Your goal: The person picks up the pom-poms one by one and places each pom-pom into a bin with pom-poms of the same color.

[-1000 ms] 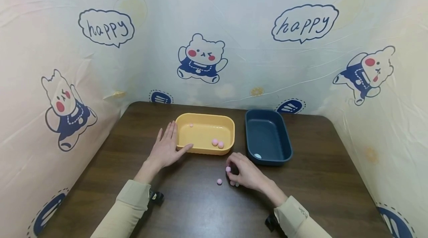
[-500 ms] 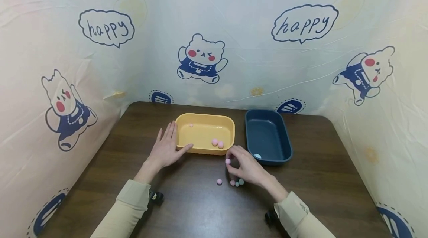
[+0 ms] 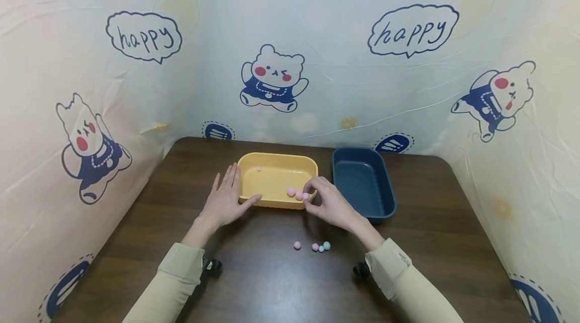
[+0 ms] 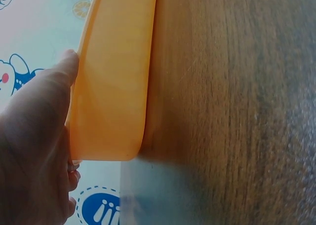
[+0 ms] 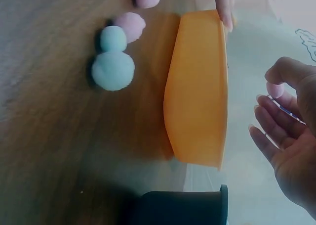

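Note:
My right hand (image 3: 333, 204) pinches a small pink pom-pom (image 3: 305, 196) between thumb and index finger, above the front right corner of the yellow tray (image 3: 272, 181). The right wrist view also has this pom-pom (image 5: 275, 89), with the other fingers loosely bent below it. Straight fingers of my left hand (image 3: 222, 203) rest against the tray's left end, while its thumb lies over the front rim. Inside the tray are a larger pink pom-pom (image 3: 291, 192), another beside it (image 3: 298, 195) and a tiny one (image 3: 259, 169) towards the back left.
A dark blue tray (image 3: 362, 182) stands right of the yellow one, its front left corner hidden behind my right hand. Before the trays lie a lone pink pom-pom (image 3: 297, 246) and a row of a pink (image 3: 315, 247), a small light blue (image 3: 321, 249) and a bigger light blue pom-pom (image 3: 327, 246).
My right hand has carried the pinched pink pom-pom from the table up and away from me to the yellow tray, uncovering the row of pom-poms. The left hand has stayed still.

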The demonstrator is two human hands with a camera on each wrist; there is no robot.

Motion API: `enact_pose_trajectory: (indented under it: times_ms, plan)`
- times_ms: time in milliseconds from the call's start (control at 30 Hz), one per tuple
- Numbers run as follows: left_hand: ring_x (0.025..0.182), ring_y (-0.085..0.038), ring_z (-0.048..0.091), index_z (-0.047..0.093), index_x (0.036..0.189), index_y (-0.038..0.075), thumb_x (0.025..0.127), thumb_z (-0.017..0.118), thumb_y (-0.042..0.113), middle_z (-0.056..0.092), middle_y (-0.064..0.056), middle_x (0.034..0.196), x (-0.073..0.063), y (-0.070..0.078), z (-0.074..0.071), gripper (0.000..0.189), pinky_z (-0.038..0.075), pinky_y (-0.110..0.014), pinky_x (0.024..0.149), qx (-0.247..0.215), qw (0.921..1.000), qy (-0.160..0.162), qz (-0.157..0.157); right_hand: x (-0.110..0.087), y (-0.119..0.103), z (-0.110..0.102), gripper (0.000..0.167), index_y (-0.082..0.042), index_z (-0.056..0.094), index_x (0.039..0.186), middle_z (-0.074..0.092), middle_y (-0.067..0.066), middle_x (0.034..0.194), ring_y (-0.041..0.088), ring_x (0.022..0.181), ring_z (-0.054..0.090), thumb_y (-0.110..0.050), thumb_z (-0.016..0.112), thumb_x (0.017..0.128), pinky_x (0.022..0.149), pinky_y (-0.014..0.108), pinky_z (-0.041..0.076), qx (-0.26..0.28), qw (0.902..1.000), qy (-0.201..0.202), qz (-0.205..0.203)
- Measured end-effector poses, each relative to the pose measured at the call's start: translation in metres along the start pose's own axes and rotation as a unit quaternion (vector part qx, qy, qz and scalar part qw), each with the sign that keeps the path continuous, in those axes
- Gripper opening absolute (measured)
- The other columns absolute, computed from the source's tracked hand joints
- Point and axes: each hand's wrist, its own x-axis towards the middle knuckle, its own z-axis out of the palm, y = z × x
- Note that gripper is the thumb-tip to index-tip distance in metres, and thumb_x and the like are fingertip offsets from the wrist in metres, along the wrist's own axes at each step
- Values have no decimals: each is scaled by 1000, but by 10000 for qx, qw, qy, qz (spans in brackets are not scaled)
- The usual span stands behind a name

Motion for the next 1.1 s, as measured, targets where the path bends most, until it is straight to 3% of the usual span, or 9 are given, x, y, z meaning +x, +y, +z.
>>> enact_pose_trajectory:
  times_ms: [300,533,767,1100]
  plan:
    - [174,-42,9,7,174,-5,101,47,83,4,-23,185,-4,-2,-1,121,6,-67,140,-39,10000,-22,-64,22,2,5,20,-8,67,110,70,10,108,33,106,66,-7,81,97,94,54,60,203,9997,39,131]
    - [174,-42,9,4,174,-3,100,45,85,4,-22,186,-4,-1,-1,122,5,-65,140,-5,9999,-27,-103,35,8,7,22,-8,68,110,70,9,107,28,108,64,-6,84,94,97,46,59,148,9994,54,300]
    - [174,-43,10,5,174,-4,101,46,83,5,-23,186,-4,-3,-2,121,5,-66,140,-8,9999,-39,-100,43,16,10,16,-5,70,111,71,15,112,31,110,65,-11,78,100,104,56,60,266,9989,69,367]
    - [174,-42,10,3,175,-2,101,44,84,4,-22,186,1,-1,0,121,6,-65,141,-8,9999,-80,-74,53,21,12,18,-5,69,114,72,14,114,31,112,66,-12,78,101,108,53,59,281,9980,-53,569]
